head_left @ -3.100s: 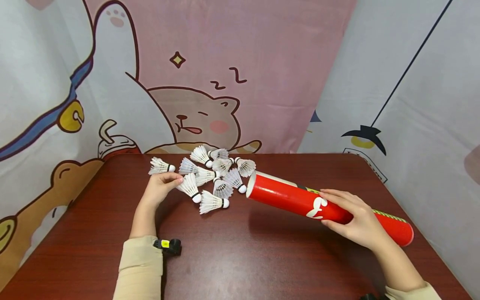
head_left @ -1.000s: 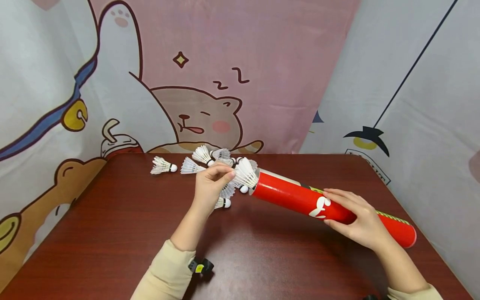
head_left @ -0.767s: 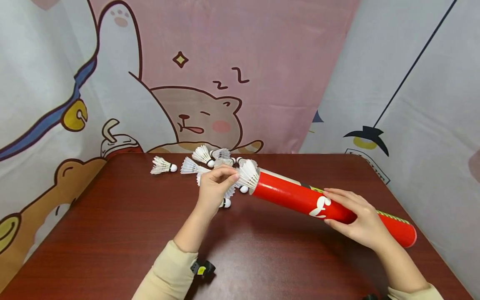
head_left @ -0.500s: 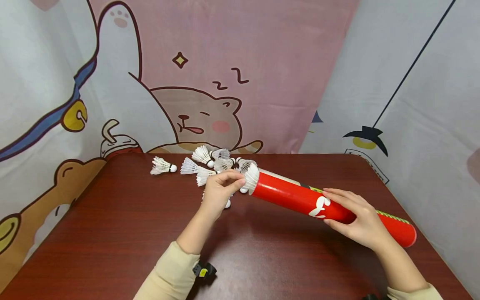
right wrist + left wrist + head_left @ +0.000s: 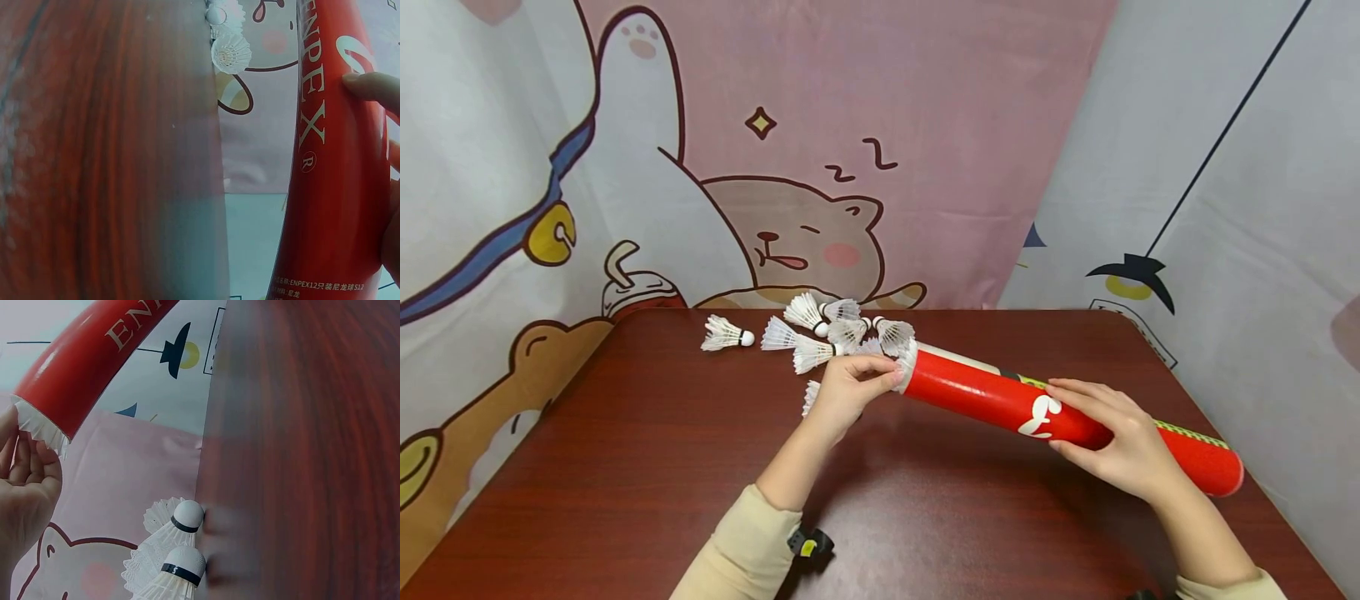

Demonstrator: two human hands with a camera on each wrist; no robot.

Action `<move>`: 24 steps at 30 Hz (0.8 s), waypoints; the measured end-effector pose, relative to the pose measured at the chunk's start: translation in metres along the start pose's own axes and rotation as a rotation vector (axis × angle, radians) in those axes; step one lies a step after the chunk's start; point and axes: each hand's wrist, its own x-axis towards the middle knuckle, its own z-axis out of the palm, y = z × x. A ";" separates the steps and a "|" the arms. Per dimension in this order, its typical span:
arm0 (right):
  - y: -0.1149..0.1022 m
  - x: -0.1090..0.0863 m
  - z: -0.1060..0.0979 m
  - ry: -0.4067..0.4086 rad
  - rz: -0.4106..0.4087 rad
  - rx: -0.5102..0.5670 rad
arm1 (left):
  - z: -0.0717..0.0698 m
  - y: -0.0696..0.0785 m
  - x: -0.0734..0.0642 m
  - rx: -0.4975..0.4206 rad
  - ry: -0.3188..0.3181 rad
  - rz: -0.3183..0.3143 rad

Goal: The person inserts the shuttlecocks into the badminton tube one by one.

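Observation:
A long red shuttlecock tube (image 5: 970,388) lies slanted across the right half of the head view, its mouth raised toward the left. My right hand (image 5: 1116,433) grips it round the middle, thumb on the near side. At the mouth, my left hand (image 5: 850,387) pinches the feather edge of a white shuttlecock (image 5: 39,425). Only that feather rim sticks out; its cork end is hidden inside the tube. Several other shuttlecocks (image 5: 811,354) lie loosely grouped on the table just beyond my left hand, one of them partly covered by it.
A single shuttlecock (image 5: 727,333) lies apart at the back left of the dark red-brown table (image 5: 625,467). Behind the table's far edge hangs a curtain (image 5: 940,150) with cartoon animals. Black cameras (image 5: 811,543) sit at the wrists.
My left hand has picked a shuttlecock from the pile, carried it right to the tube's mouth and pushed it in, cork first, up to its feather rim. The right hand keeps its grip.

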 end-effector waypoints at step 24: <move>-0.007 0.001 0.002 -0.016 -0.042 0.035 | 0.001 0.001 -0.002 -0.046 -0.131 -0.058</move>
